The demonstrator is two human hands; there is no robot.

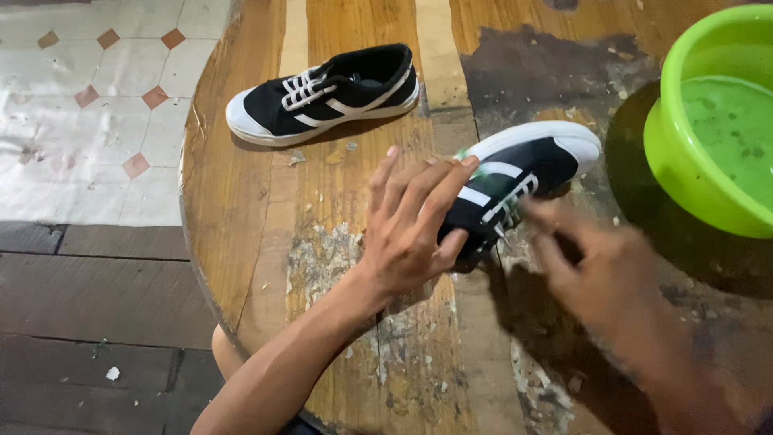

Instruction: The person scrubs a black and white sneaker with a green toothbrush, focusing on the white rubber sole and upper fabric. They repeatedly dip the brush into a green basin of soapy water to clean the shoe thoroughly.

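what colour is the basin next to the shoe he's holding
The basin is bright lime green, holding greenish water; it shows best in the head view, at the right edge.

A round, worn wooden table (266,242) with flaking paint fills the right; pale floor tiles (97,121) lie far left, dark planks (88,306) near.
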